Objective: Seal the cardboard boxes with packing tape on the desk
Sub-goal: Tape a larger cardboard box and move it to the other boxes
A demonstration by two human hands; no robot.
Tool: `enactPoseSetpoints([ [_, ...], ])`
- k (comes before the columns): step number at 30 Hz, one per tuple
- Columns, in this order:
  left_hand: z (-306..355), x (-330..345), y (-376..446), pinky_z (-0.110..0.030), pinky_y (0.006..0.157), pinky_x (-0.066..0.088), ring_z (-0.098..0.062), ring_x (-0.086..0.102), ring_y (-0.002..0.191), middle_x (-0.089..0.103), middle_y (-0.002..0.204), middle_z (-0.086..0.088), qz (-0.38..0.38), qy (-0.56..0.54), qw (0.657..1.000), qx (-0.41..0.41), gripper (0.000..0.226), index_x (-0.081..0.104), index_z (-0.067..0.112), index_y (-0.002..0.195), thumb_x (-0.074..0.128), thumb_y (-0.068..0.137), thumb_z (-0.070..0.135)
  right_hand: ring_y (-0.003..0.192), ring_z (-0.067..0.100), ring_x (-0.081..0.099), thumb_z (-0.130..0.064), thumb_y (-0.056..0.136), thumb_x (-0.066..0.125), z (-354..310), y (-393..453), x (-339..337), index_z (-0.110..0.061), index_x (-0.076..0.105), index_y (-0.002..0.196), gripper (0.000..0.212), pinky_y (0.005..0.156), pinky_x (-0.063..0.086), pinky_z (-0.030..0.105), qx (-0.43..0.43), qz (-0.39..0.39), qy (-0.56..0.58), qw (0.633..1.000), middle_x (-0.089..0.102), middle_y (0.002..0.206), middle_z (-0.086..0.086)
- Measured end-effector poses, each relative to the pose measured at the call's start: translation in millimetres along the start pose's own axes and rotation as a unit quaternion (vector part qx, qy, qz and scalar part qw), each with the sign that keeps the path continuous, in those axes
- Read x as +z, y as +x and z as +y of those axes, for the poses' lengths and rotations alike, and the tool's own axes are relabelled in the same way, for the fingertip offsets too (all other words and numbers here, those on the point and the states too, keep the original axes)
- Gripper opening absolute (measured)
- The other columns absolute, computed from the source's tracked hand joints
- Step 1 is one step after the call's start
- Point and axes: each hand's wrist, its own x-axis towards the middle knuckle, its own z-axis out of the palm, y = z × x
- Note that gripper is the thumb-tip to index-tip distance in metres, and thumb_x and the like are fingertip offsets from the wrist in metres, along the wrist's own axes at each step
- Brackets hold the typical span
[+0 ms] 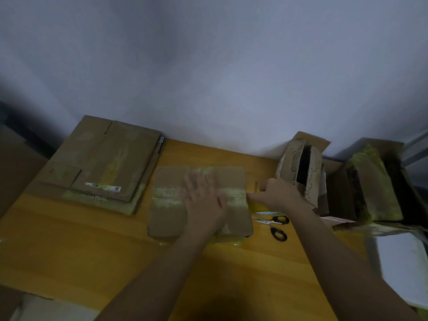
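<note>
A flat cardboard box (171,212) lies in the middle of the yellow desk (69,239), with a band of yellowish tape (166,193) across its top. My left hand (203,200) lies flat on the box with fingers spread, blurred by motion. My right hand (280,195) is at the box's right edge, fingers curled; it seems to pinch the tape end, but the tape roll is hidden behind it.
Black-handled scissors (275,225) lie open just right of the box. A stack of flattened cartons (104,161) sits at the back left. Two opened boxes (301,167) (370,181) stand at the right. White foam (403,262) lies at the near right.
</note>
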Motion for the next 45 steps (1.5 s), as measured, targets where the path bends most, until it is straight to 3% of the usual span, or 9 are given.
enactPoseSetpoints([
  [5, 45, 3, -9, -0.045, 0.12, -0.004, -0.024, -0.021, 0.145, -0.009, 0.161, -0.001, -0.095, -0.043, 0.96, 0.261, 0.062, -0.011, 0.018, 0.151, 0.003, 0.095, 0.041, 0.051, 0.017, 0.031, -0.048, 0.086, 0.058, 11, 1, 5, -0.015, 0.039, 0.058, 0.047, 0.05, 0.023, 0.029, 0.013, -0.013, 0.047, 0.999, 0.034, 0.055, 0.0],
  [13, -50, -30, 7, -0.043, 0.11, -0.024, -0.025, -0.031, 0.142, -0.027, 0.157, -0.004, -0.083, 0.031, 0.996, 0.021, 0.077, -0.012, 0.037, 0.151, -0.001, 0.084, 0.072, 0.043, 0.013, 0.018, -0.066, 0.084, 0.059, 16, -12, 17, -0.017, 0.028, 0.058, 0.064, 0.049, 0.017, 0.029, 0.001, -0.03, 0.163, 0.986, 0.021, 0.052, -0.002],
  [17, -76, -43, 32, -0.049, 0.109, -0.023, -0.022, -0.029, 0.143, -0.03, 0.155, 0.004, -0.115, 0.077, 0.984, 0.114, 0.081, -0.014, 0.039, 0.15, -0.002, 0.081, 0.078, 0.05, 0.015, 0.04, -0.066, 0.09, 0.048, -4, -31, 28, -0.02, 0.042, 0.063, 0.054, 0.054, 0.033, 0.034, -0.016, -0.068, 0.193, 0.979, 0.04, 0.061, 0.003],
  [20, -96, -56, 71, -0.056, 0.116, -0.012, -0.019, -0.028, 0.144, -0.03, 0.156, 0.006, -0.148, 0.124, 0.954, 0.228, 0.087, -0.018, 0.04, 0.149, -0.015, 0.073, 0.083, 0.112, 0.03, 0.057, -0.049, 0.096, 0.055, -12, -49, 48, -0.013, 0.058, 0.124, 0.046, 0.094, 0.045, 0.044, -0.021, -0.15, 0.304, 0.941, 0.056, 0.118, 0.008],
  [23, -87, -67, 90, -0.059, 0.115, -0.01, -0.023, -0.028, 0.144, -0.026, 0.158, 0.005, -0.163, 0.157, 0.947, 0.227, 0.071, -0.016, 0.045, 0.148, -0.005, 0.085, 0.075, 0.08, 0.022, 0.059, -0.033, 0.093, 0.065, -14, -62, 74, -0.01, 0.058, 0.105, 0.027, 0.077, 0.046, 0.039, -0.074, -0.184, 0.401, 0.894, 0.058, 0.093, 0.004],
  [27, -42, -52, 52, -0.063, 0.113, -0.01, -0.034, -0.02, 0.145, -0.015, 0.161, -0.004, -0.136, 0.064, 0.986, 0.073, 0.053, 0.003, 0.042, 0.152, 0.016, 0.101, 0.05, 0.09, 0.022, 0.068, -0.033, 0.088, 0.067, -24, -69, 100, -0.019, 0.062, 0.101, 0.02, 0.085, 0.055, 0.046, -0.072, -0.141, 0.534, 0.83, 0.068, 0.101, 0.007],
  [34, -42, -26, 38, -0.064, 0.111, -0.013, -0.033, -0.025, 0.144, -0.02, 0.16, -0.005, -0.1, 0.059, 0.991, 0.072, 0.073, -0.006, 0.046, 0.15, 0.014, 0.087, 0.077, 0.082, 0.017, 0.068, -0.052, 0.093, 0.057, -35, -79, 126, -0.019, 0.063, 0.122, 0.045, 0.067, 0.054, 0.039, -0.075, 0.04, 0.495, 0.865, 0.071, 0.099, -0.001],
  [39, -40, -26, 47, -0.061, 0.11, -0.015, -0.031, -0.024, 0.145, -0.019, 0.161, -0.003, -0.099, 0.058, 0.989, 0.089, 0.071, -0.002, 0.046, 0.151, 0.017, 0.088, 0.075, 0.084, 0.022, 0.06, -0.076, 0.081, 0.043, -15, -72, 145, -0.01, 0.064, 0.106, 0.074, 0.073, 0.038, 0.033, 0.074, -0.087, 0.337, 0.934, 0.061, 0.096, 0.009],
  [45, -43, -31, 56, -0.062, 0.113, -0.012, -0.031, -0.024, 0.145, -0.021, 0.16, -0.003, -0.11, 0.081, 0.984, 0.118, 0.078, -0.005, 0.046, 0.15, 0.006, 0.08, 0.078, 0.114, 0.022, 0.058, -0.037, 0.093, 0.064, 6, -82, 158, -0.032, 0.051, 0.118, 0.029, 0.089, 0.052, 0.046, 0.072, -0.134, 0.534, 0.832, 0.054, 0.128, -0.004],
])
